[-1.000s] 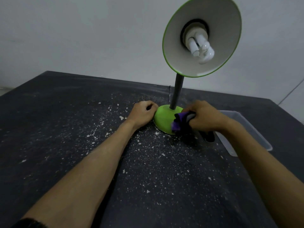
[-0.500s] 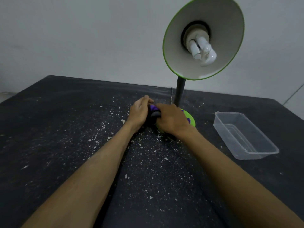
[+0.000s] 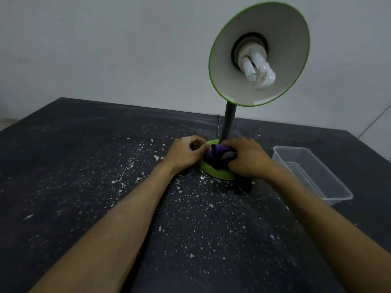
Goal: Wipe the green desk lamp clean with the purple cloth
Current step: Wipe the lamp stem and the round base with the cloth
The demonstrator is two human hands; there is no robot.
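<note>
The green desk lamp stands at the far middle of the black table (image 3: 63, 166), with its round green base (image 3: 215, 173), dark stem (image 3: 229, 123) and green-rimmed shade (image 3: 259, 53) tilted toward me, bulb showing. My right hand (image 3: 248, 160) grips the bunched purple cloth (image 3: 220, 153) and presses it on top of the base. A dark end of the cloth hangs below that hand onto the table. My left hand (image 3: 187, 154), fingers curled, holds the base's left rim, its thumb beside the cloth.
A clear plastic container (image 3: 317, 176) sits on the table right of the lamp, close to my right forearm. White crumbs and dust (image 3: 190, 208) are scattered over the table around and in front of the base. A pale wall rises behind the table.
My right hand has slid the cloth back from the base's left side toward the right, uncovering the green front rim. The left hand stays at the left rim.
</note>
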